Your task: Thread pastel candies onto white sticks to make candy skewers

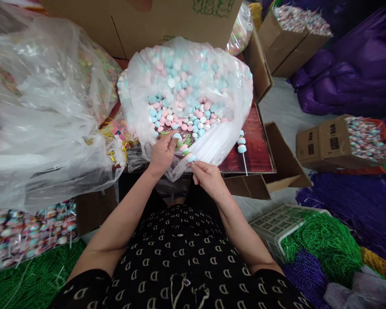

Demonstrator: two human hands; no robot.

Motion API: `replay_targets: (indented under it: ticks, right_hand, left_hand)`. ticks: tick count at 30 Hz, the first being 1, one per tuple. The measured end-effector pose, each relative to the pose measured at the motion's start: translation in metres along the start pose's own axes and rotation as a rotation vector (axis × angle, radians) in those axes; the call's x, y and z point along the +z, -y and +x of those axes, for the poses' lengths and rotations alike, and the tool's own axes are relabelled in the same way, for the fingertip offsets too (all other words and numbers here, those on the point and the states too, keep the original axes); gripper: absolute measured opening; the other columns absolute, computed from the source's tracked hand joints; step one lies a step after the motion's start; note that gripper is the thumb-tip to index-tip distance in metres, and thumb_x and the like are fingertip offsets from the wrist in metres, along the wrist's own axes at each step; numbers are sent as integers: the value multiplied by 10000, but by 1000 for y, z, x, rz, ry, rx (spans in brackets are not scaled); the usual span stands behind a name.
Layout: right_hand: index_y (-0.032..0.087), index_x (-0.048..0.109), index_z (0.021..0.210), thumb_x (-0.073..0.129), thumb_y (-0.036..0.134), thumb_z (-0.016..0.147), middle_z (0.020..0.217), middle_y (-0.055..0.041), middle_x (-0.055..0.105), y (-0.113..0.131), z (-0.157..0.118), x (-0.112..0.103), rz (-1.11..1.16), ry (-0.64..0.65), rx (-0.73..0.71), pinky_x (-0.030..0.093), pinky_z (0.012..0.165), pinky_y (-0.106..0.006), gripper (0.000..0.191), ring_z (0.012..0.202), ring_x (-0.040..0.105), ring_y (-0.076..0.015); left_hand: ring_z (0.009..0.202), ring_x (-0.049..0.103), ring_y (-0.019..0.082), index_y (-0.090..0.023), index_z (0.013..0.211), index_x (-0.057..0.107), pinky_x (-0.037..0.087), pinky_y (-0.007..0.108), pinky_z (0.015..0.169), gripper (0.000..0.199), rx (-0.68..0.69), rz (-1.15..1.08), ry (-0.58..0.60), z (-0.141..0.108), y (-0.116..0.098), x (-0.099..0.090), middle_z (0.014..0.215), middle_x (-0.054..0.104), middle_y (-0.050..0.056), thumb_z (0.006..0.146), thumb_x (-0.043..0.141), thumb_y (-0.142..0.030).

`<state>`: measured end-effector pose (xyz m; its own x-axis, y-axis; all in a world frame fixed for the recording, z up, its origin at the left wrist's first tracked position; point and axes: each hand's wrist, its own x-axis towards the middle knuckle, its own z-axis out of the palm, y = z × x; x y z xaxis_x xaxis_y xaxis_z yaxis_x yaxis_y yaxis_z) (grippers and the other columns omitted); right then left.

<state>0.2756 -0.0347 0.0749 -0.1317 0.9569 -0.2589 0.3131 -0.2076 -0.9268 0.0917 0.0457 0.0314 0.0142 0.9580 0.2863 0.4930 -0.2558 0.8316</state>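
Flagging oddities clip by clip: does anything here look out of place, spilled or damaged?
One pastel skewer lies alone on the red table, beside the open bag, its stick reaching the front edge, which looks slightly precarious. No damage is evident.

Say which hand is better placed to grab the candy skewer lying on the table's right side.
Right, likely: the right hand is nearer that candy skewer than the left hand, though both hold a second skewer.

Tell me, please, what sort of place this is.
Probably a workshop, perhaps for sweets: a large plastic bag holds pastel, candy-like discs, the left hand and right hand hold a skewer of them, and cardboard boxes at the right are packed with small coloured pieces.
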Motion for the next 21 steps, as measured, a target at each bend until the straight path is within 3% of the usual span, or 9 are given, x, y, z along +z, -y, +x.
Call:
replay_targets:
  ticks: [4, 9, 14, 21]
  right_hand:
    - [199, 722, 796, 534, 555, 958, 511, 34, 538, 1, -1, 3, -1, 2, 0, 397, 600, -259, 433, 541, 486, -132]
    - [207, 692, 757, 527, 501, 974, 513, 37, 536, 7, -4, 6, 0, -13, -3, 407, 621, -263, 401, 534, 481, -127]
    - [221, 620, 658, 514, 454, 990, 502, 28, 527, 9, -5, 6, -29, -10, 7, 417, 625, -264, 419, 532, 480, -129]
    - [220, 622, 671, 527, 410, 990, 493, 39, 528, 12, -6, 5, -19, -16, 6, 414, 636, -260, 383, 519, 474, -125]
  left_hand:
    - [1117, 731, 240, -219, 1323, 706, 577, 368, 986, 574, 77, 127, -7, -2, 3, 1, 1232, 783, 114, 1084, 392, -635]
    - [1139, 725, 260, -212, 1311, 708, 566, 400, 1025, 602, 132, 213, -55, -5, 3, 1, 1211, 779, 135, 1097, 327, -627]
    - [1173, 714, 274, -220, 1299, 711, 559, 411, 1043, 616, 110, 203, -99, -6, 3, 2, 1235, 773, 140, 1089, 321, -648]
    - [1215, 701, 281, -209, 1355, 684, 546, 406, 1065, 555, 53, 186, -56, -5, 1, -1, 1293, 758, 146, 1098, 369, -587]
